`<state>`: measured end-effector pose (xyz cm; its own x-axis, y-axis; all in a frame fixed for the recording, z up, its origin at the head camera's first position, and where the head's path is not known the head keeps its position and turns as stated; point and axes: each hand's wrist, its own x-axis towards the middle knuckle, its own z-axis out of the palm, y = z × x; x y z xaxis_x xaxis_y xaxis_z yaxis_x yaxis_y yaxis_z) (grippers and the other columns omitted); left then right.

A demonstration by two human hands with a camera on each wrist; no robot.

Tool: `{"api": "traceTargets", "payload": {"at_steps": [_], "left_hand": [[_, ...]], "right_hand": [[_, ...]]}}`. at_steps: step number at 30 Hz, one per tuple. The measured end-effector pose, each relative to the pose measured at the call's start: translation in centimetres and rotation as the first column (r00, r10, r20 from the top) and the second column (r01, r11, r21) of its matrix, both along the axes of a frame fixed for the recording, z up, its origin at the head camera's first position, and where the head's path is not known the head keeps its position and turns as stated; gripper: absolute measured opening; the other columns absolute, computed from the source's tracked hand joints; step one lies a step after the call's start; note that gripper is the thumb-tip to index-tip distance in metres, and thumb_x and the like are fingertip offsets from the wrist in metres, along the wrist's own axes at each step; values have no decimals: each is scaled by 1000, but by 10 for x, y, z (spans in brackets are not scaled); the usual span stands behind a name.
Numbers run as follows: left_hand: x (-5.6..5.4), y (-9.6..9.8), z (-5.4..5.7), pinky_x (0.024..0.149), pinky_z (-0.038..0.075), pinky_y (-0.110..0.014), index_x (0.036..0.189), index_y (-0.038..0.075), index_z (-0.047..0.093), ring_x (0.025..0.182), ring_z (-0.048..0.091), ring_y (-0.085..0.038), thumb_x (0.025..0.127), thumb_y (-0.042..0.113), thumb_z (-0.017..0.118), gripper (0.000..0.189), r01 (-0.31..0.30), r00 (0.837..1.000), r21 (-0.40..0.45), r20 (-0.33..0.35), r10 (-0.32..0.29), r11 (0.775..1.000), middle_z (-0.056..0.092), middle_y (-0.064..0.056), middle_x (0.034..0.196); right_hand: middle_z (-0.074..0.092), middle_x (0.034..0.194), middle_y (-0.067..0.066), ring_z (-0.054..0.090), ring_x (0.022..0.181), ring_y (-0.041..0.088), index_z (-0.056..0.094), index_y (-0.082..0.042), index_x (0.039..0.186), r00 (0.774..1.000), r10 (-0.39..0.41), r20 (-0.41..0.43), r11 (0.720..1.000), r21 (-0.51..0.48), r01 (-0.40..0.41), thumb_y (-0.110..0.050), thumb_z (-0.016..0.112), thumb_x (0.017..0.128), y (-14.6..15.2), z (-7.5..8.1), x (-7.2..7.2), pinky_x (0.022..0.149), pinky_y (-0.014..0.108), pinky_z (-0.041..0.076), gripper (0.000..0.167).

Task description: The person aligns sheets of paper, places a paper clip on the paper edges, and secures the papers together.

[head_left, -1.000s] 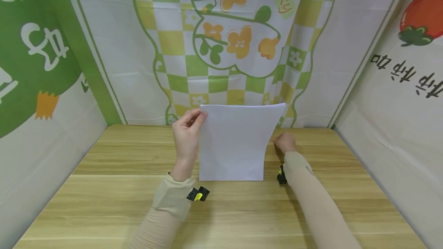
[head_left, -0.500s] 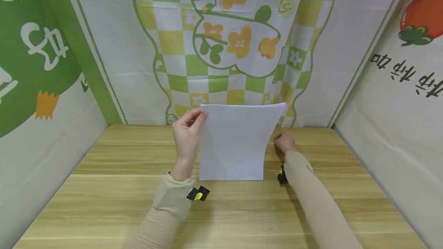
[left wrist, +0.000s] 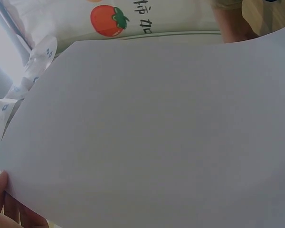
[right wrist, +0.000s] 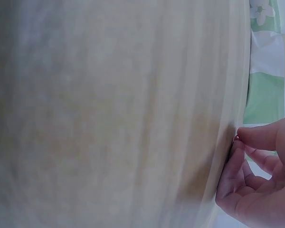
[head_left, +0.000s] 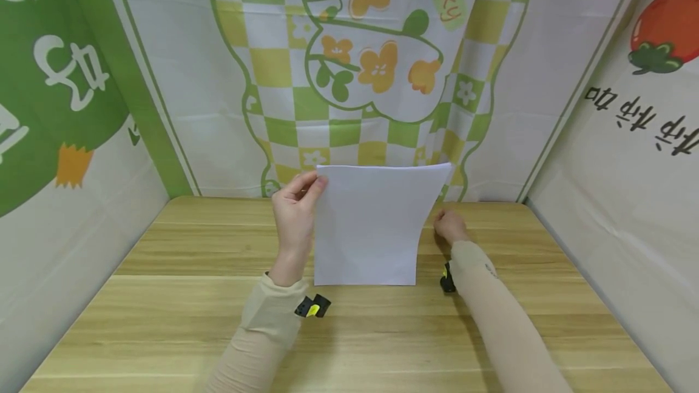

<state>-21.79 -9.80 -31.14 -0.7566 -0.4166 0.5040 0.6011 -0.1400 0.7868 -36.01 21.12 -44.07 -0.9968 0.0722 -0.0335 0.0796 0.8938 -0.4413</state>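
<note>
While the left side of the head view is taken up by a green and white cloth [head_left: 60, 108] printed with white characters, the lower part of the frame is filled by a wooden table [head_left: 164, 320]. From the bottom edge, left of centre, a beige sleeve [head_left: 273, 314] is seen, with a black clip [head_left: 313, 306] bearing a yellow mark at its cuff. Just left of centre, the upper left corner of a white paper [head_left: 366, 226] is pinched between the thumb and fingers of the left hand [head_left: 293, 217]. The paper is held upright in the middle of the frame, its right side bent outward towards the upper right; whether its lower edge is touching the table cannot be told. Behind it, the upper centre is covered by a checked cloth [head_left: 344, 132] with orange flowers. Just right of the paper, near the table's far edge, the right hand [head_left: 451, 227] is placed, its fingers curled; in the right wrist view the thumb tip is brought to the forefinger, but whether anything small is gripped there cannot be told. A second beige sleeve [head_left: 502, 314] is stretched to the lower right, and at the upper right a red tomato [head_left: 667, 26] is printed on a white cloth [head_left: 617, 199].
</note>
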Motion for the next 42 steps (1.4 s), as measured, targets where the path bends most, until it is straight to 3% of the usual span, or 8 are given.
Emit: {"api": "traceTargets", "payload": {"at_steps": [6, 19, 28, 33, 36, 42], "left_hand": [[0, -1, 0, 63, 46, -15, 90, -10, 70, 68, 56, -3, 80, -2, 72, 14, -5, 1000, 9, 6, 5, 1000, 64, 10, 73], [2, -3, -2, 63, 45, -15, 93, -15, 67, 68, 55, -2, 82, -2, 70, 18, -13, 1000, -19, 6, 13, 1000, 64, 12, 72], [2, -4, -1, 65, 46, -16, 94, -15, 67, 69, 56, -4, 82, 1, 71, 21, -7, 1000, -25, 6, 7, 1000, 64, 12, 72], [2, -5, -1, 65, 45, -16, 94, -14, 67, 69, 55, -4, 82, 0, 71, 19, -4, 1000, -16, 11, 4, 1000, 64, 12, 72], [2, -5, -1, 65, 45, -16, 94, -14, 67, 68, 55, -4, 82, 0, 71, 20, 3, 1000, -11, 10, -3, 1000, 64, 12, 71], [3, -5, 0, 65, 45, -16, 95, -14, 67, 68, 55, -4, 81, 1, 72, 21, 1, 1000, -14, 14, -1, 1000, 63, 12, 71]], "right_hand": [[61, 114, 25, 55, 108, 40, 60, 7, 109, 1000, 15, 10, 999, -35, -15, -14, 51, 91, 3, 0, 2, 95, 46, 43, 29], [61, 115, 23, 54, 109, 38, 62, 4, 108, 1000, -6, 18, 988, -152, 9, -14, 54, 93, 7, -1, 8, 97, 45, 42, 25], [66, 99, 20, 60, 94, 32, 62, 6, 103, 1000, -5, 9, 975, -222, 6, -11, 56, 93, 11, 0, 11, 88, 40, 46, 21], [69, 85, 16, 63, 70, 14, 61, 8, 98, 1000, 2, -9, 951, -308, -4, -6, 58, 90, 16, 0, 12, 70, 23, 49, 16], [70, 82, 16, 63, 67, 13, 62, 8, 95, 999, 12, -33, 958, -288, -21, -5, 60, 89, 18, -1, 13, 71, 24, 49, 16], [71, 79, 15, 64, 79, 26, 69, 5, 89, 997, 37, -63, 979, -200, -49, -8, 63, 87, 21, -2, 14, 85, 38, 48, 14]]}}
